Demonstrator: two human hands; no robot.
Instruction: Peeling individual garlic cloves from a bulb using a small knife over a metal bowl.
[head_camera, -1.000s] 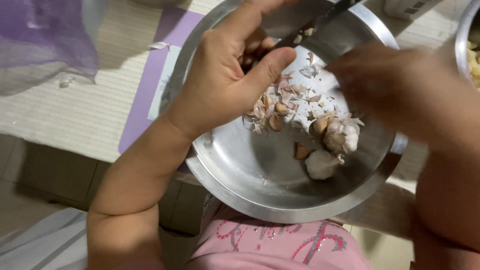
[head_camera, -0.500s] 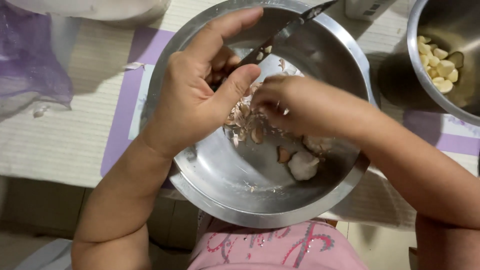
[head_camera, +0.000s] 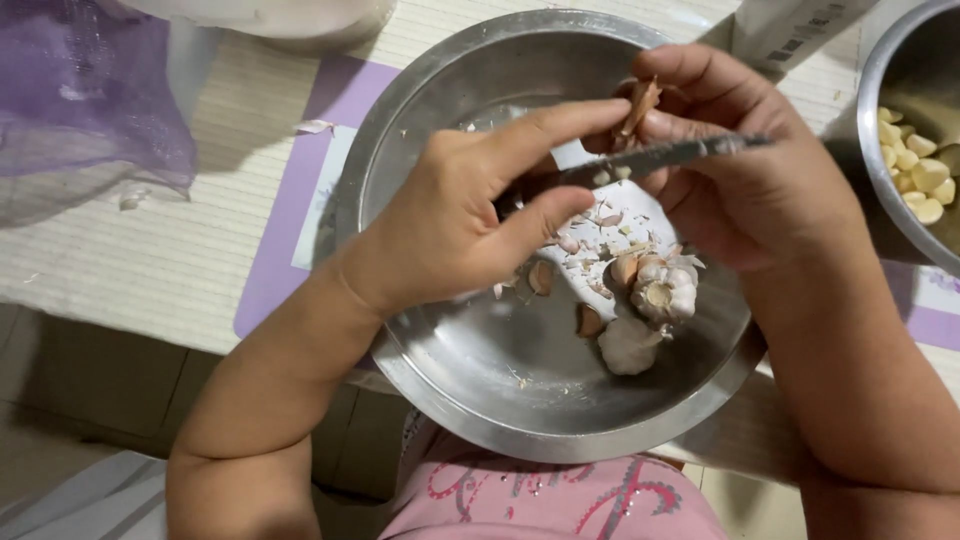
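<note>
A knife (head_camera: 640, 160) is gripped in the left hand (head_camera: 450, 225), the handle enclosed by the curled fingers, the forefinger laid along the top and the thumb pressed beneath. The blade runs to the right, across the fingers of the right hand (head_camera: 750, 170). A garlic clove (head_camera: 640, 100), skin partly lifted, is pinched between the right thumb and fingertips, just above the blade and touching or nearly touching it; exact contact cannot be told.

Both hands are held over a wide steel bowl (head_camera: 440, 390). Within the bowl, below the hands, loose papery skins (head_camera: 600, 255) are scattered. Two garlic bulbs (head_camera: 660, 290) lie close together near the middle right, one with its cut base turned up, the other paler and lower. A few unpeeled cloves (head_camera: 590, 320) lie beside them.

At the right edge, a second steel bowl (head_camera: 870, 150) is partly in view, holding peeled cloves (head_camera: 915, 170), pale yellow and bare.

The bowl rests on a striped mat (head_camera: 150, 260) with a purple border. A purple mesh bag (head_camera: 80, 90) lies at the upper left, well apart from the hands.

Judgement of progress: peeling is partway done. A fair number of cloves are already stripped and set aside; one clove is in hand with skin not yet fully off; two bulbs and several loose cloves remain untouched.
</note>
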